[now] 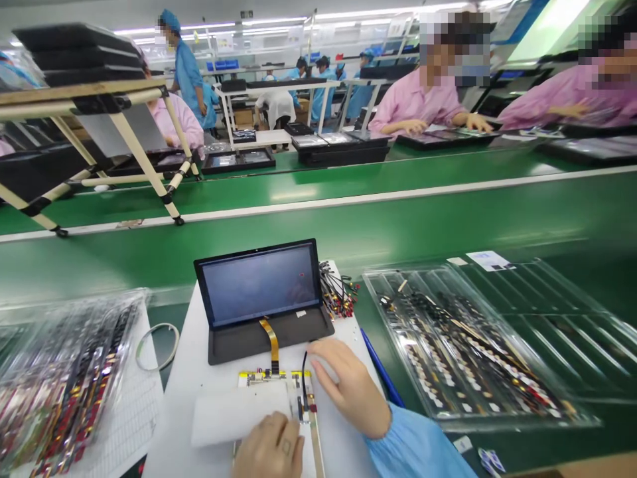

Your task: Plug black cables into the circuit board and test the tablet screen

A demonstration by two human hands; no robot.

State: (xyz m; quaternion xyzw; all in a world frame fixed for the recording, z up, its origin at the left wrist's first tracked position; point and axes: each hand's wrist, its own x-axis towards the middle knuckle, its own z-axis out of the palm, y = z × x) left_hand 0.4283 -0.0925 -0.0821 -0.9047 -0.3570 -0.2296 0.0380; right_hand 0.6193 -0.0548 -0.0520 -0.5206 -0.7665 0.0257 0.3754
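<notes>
A dark-framed display panel (259,284) stands tilted up from a black tray (259,342) on a white work mat (199,372). An amber flex ribbon cable (271,342) runs from the panel down to a narrow circuit board (279,377) with a yellow edge. My left hand (269,448) lies at the bottom edge of the view, on or against a white foam pad (239,415), and its fingers are partly hidden. My right hand (348,388) rests flat beside the board, with its fingertips close to a thin black wire (303,380). Neither hand clearly grips anything.
A clear tray of circuit boards (462,345) lies to the right, and a bagged stack of boards (64,385) lies to the left. A bunch of wires (336,295), a blue pen (381,365) and a white cable loop (156,346) sit nearby. Across a green conveyor (318,219), co-workers handle panels.
</notes>
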